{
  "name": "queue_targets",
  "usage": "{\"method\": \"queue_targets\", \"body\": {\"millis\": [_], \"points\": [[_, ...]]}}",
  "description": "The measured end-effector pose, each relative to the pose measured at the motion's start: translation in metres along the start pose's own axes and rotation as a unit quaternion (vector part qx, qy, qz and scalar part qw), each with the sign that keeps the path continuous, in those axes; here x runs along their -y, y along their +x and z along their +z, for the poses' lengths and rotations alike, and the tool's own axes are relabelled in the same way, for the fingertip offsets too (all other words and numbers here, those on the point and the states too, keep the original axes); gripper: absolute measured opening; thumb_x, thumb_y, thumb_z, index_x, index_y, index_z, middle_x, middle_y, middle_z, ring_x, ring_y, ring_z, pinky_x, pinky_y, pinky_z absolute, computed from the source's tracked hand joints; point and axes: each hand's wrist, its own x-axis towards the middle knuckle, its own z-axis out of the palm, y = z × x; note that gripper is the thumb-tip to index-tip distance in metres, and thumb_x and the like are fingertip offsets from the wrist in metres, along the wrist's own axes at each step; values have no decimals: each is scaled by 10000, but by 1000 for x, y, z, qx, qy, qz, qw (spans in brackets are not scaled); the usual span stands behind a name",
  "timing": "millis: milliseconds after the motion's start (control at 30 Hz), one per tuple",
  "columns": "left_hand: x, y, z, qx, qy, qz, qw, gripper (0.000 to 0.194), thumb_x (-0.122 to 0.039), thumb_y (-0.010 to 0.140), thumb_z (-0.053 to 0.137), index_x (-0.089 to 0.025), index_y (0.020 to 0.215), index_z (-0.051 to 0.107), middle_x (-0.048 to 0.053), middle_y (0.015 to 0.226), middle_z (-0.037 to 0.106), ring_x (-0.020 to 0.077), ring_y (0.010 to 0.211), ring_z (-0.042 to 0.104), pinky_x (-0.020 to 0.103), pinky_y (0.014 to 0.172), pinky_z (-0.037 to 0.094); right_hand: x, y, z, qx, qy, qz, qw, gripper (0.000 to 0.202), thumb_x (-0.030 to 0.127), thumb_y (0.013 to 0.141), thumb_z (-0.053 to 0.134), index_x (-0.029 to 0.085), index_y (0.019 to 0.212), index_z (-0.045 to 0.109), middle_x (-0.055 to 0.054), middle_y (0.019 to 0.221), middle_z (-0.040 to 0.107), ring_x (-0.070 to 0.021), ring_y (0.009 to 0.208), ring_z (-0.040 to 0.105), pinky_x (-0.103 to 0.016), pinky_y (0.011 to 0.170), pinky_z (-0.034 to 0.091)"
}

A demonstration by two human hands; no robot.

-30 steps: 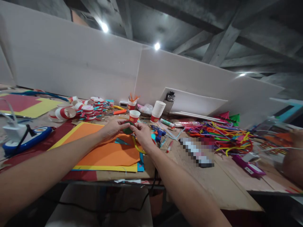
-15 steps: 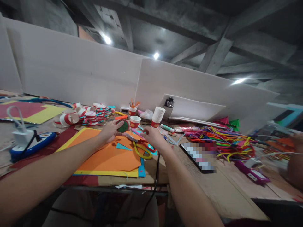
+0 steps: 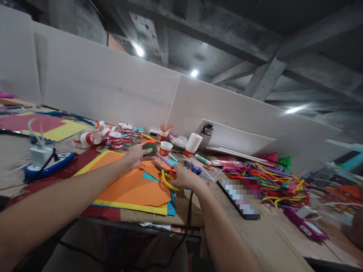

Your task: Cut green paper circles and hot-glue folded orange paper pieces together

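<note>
My left hand [image 3: 136, 155] grips a round green disc [image 3: 149, 150] with a red rim, held upright above the sheets. My right hand [image 3: 181, 176] is closed at the handles of a pair of scissors [image 3: 166, 182], whose yellow loop shows below the fingers. The blades point left over the orange paper [image 3: 127, 187]; my fingers partly hide the handles. Yellow and blue sheets lie under the orange one. Just behind the hands stand a single red-and-white paper cup [image 3: 166, 149] and a stack of paper cups [image 3: 193, 145].
A blue glue gun [image 3: 193, 167] lies right of my right hand, near a glue stick [image 3: 203, 160]. Farther right are a phone [image 3: 241, 198], a heap of pipe cleaners [image 3: 263, 179] and a purple power strip [image 3: 306, 224]. Cut cup rings [image 3: 115, 139] and a blue power strip [image 3: 49, 166] are left.
My right hand has moved down from near the cup stack onto the scissors' handles. The disc in my left hand has turned its green face more toward me. The view has shifted slightly.
</note>
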Motion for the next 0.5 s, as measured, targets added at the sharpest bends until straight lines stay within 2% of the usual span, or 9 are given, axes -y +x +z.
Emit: {"method": "queue_targets", "body": {"millis": [133, 300, 400, 500], "points": [[-17, -1, -2, -15, -31, 37, 999, 169, -23, 761, 615, -94, 912, 642, 114, 878, 734, 212, 753, 728, 255, 536, 596, 6, 5, 6, -74, 49, 10, 996, 542, 421, 758, 661, 167, 1221, 541, -122, 1005, 690, -227, 830, 636, -277, 661, 418], [-21, 0, -5, -19, -55, 50, 997, 130, -70, 793, 618, -108, 916, 639, 93, 843, 737, 193, 742, 727, 234, 534, 587, 13, 9, 6, -150, 144, 25, 978, 551, 271, 731, 656, 194, 1264, 538, -81, 951, 683, -198, 792, 621, -286, 685, 436], [-19, -1, -3, -19, -36, 45, 998, 128, -85, 808, 616, -104, 932, 642, 97, 848, 739, 189, 732, 726, 220, 505, 578, 13, 13, 5, -191, 245, 26, 950, 531, 210, 701, 632, 180, 1226, 554, -31, 823, 644, -163, 707, 571, -271, 647, 437], [-17, -3, 1, -18, -30, 31, 999, 113, -92, 809, 614, -105, 917, 645, 97, 816, 738, 189, 714, 726, 197, 461, 557, 11, 18, 8, -218, 365, -14, 905, 647, 167, 646, 598, 199, 1283, 491, 31, 740, 568, -125, 617, 488, -236, 565, 404]]}}
